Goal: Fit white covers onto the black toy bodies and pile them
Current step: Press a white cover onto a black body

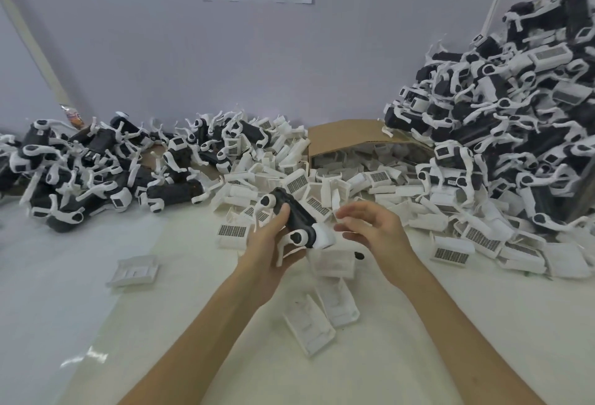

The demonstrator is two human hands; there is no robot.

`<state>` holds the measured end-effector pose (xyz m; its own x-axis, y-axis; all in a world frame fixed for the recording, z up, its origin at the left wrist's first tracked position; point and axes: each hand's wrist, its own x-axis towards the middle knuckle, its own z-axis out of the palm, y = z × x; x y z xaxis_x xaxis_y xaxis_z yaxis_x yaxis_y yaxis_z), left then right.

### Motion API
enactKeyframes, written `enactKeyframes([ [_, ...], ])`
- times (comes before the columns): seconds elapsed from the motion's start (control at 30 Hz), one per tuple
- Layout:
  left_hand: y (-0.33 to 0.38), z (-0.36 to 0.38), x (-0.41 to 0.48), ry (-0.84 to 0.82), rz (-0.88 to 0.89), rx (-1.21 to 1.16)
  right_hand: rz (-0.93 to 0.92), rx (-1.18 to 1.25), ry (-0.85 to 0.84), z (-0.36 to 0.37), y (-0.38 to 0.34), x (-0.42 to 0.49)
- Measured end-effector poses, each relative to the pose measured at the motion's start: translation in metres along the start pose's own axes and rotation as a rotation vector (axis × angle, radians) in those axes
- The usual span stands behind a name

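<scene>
While my left grip (273, 248) clasps a black toy body (295, 214) just above the bench (161, 324), my right grip (375, 233) hangs loose and empty beside it, near the heap of white covers (322, 179). This body has no cover yet. Judging by the tall pile (499, 121) on my right, much looks done; the bare bodies (80, 172) on my left are still to do.

Left hand (269, 251) around the black toy body (297, 215); right hand (376, 230) open, fingers loose.
</scene>
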<state>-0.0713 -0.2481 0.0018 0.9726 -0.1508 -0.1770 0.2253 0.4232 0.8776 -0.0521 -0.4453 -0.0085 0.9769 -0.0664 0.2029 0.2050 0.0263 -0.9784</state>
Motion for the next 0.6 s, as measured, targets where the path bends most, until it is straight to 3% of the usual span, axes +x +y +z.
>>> enactKeyframes([
  [0.17,-0.006,0.006,-0.003,-0.037,0.001,0.043,-0.002,-0.356,-0.249,0.0,0.002,-0.004],
  [0.4,-0.003,0.002,0.0,-0.007,0.028,-0.02,-0.061,-0.688,-0.325,-0.016,-0.001,-0.003],
  [0.5,0.0,0.002,0.001,0.026,0.054,-0.038,0.012,-0.869,-0.381,-0.019,0.001,-0.002],
  [0.6,-0.001,0.002,0.002,0.044,0.041,-0.054,-0.012,-0.969,-0.354,-0.016,0.005,-0.002],
])
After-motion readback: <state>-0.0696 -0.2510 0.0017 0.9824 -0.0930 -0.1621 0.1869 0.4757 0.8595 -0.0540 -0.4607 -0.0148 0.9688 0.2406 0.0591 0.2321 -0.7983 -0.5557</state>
